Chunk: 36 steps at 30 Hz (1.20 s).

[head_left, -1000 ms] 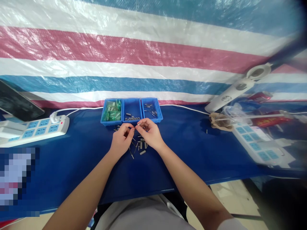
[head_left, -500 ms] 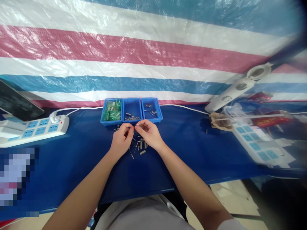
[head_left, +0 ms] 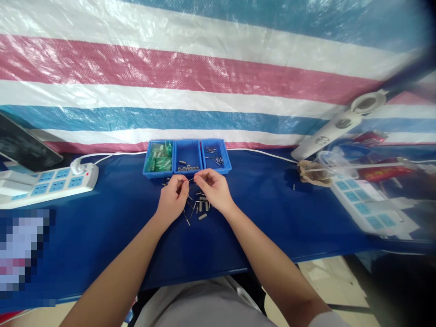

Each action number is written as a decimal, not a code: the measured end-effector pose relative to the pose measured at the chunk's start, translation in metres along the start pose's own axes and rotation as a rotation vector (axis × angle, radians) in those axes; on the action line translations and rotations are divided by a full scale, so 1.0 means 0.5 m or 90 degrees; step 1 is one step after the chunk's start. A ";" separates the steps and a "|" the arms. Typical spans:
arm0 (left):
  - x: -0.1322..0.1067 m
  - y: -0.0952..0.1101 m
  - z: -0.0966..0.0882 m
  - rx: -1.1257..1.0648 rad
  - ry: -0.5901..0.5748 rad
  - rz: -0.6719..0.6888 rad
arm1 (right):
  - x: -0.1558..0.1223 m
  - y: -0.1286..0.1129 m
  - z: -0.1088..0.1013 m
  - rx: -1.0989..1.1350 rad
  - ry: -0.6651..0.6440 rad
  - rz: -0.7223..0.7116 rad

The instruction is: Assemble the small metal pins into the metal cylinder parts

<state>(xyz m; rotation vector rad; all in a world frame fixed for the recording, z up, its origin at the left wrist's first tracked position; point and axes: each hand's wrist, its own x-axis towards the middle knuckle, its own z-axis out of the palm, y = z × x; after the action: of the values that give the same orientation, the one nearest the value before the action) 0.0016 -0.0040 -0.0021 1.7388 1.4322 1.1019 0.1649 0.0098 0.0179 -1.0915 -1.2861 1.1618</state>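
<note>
My left hand [head_left: 173, 199] and my right hand [head_left: 215, 190] meet just in front of the blue bins, fingertips pinched. A thin metal pin [head_left: 191, 179] spans the small gap between them, its ends hidden in the fingers. Below and between the hands lies a loose pile of thin metal pins [head_left: 187, 221] and short grey metal cylinders [head_left: 202, 216]. The left bin [head_left: 158, 174] holds green and clear small parts. In the middle bin [head_left: 187, 147] are several small round metal pieces and one lying cylinder. The right bin [head_left: 218, 171] contains several thin pins.
Power strips stand at left [head_left: 81, 181] and right [head_left: 357, 206]. A white cylindrical device [head_left: 327, 136] leans against the striped sheet [head_left: 218, 104]. Beside it are a brown paper piece [head_left: 311, 173] and clear plastic [head_left: 340, 161]. One small screw-like piece [head_left: 294, 186] lies on the blue table [head_left: 265, 195].
My fingertips have moved slightly apart, the right hand shifting a little to the right. The thin pin now shows between them. Bins and power strips stay put.
</note>
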 end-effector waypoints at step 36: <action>-0.002 0.006 -0.002 -0.004 0.015 -0.007 | 0.002 0.007 0.000 -0.023 0.024 -0.008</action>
<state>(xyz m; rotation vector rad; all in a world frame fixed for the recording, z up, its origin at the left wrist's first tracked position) 0.0022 -0.0056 0.0008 1.7165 1.4493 1.1235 0.1647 0.0113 0.0143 -1.1256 -1.2864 1.1076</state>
